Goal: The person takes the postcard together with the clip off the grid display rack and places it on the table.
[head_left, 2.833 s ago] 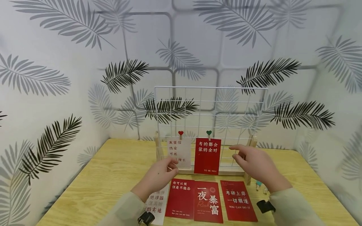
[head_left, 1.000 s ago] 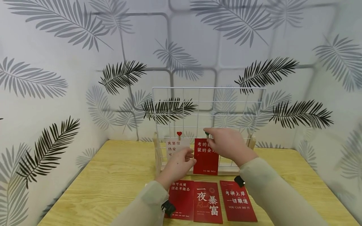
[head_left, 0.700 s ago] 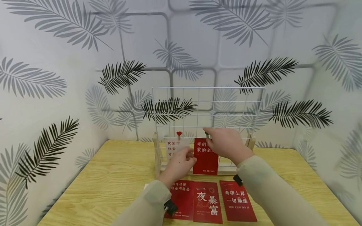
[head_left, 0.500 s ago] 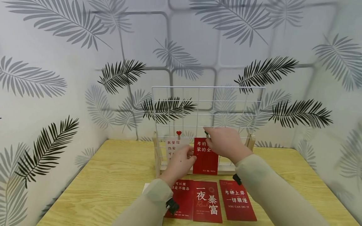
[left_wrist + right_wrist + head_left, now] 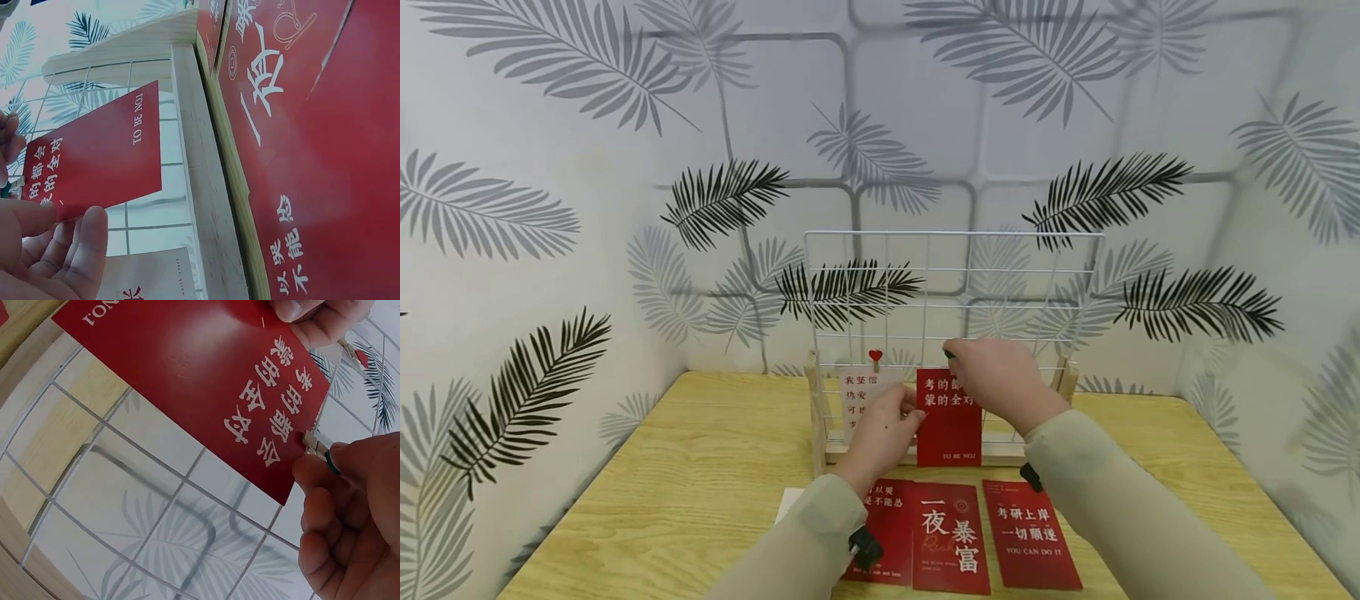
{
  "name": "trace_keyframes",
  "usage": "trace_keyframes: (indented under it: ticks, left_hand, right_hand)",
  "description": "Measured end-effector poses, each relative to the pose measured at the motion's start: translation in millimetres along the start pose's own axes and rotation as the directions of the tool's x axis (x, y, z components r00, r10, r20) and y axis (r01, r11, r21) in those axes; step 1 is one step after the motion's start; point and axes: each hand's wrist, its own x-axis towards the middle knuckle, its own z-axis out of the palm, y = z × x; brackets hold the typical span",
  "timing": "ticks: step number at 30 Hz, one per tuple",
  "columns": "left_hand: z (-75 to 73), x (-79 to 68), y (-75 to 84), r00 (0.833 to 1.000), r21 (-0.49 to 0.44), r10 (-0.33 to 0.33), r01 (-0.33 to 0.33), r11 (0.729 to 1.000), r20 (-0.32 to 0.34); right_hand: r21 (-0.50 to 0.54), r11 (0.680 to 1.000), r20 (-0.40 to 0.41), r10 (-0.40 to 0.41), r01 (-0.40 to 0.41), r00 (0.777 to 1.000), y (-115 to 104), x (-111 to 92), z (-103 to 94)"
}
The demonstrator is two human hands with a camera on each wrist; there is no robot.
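Note:
A red card (image 5: 950, 433) with white writing hangs at the front of a white wire grid rack (image 5: 955, 233). My left hand (image 5: 882, 433) pinches the card's left edge between thumb and fingers, seen closely in the left wrist view. At its top edge, my right hand (image 5: 1006, 379) pinches a small wooden clothespin (image 5: 317, 446) with a green heart, mostly covered by the fingers in the head view. The clothespin's tip sits on the card's top edge. To the left, a white card (image 5: 859, 382) hangs under a red heart clothespin (image 5: 876, 356), partly behind my left hand.
Below the rack's wooden base (image 5: 1007, 454), red cards lie on the yellow wood-grain table (image 5: 700, 467): one under my left sleeve (image 5: 891, 542), one in the middle (image 5: 951, 558), one at right (image 5: 1033, 546). A white card (image 5: 787, 502) shows beside the left sleeve. Leaf-patterned wall stands behind.
My right hand has moved left onto the green heart clothespin, and my left hand has moved right to the red card's edge. Lately the card has shifted slightly right and down.

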Motion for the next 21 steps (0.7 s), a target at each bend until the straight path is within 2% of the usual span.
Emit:
trace_keyframes:
  ticks: [9, 21]
  left_hand:
    - [3.2, -1.1, -1.9, 0.999, -0.123, -0.034, 0.034, 0.992, 0.002]
    - [2.0, -1.3, -3.0, 1.000, -0.122, -0.028, 0.029, 0.992, 0.009]
  right_hand:
    - [0.018, 1.000, -0.104, 0.006, -0.004, 0.995, 1.5, -3.4, 6.9]
    - [0.038, 0.999, -0.148, 0.019, -0.013, 0.989, 0.3, -4.8, 9.7]
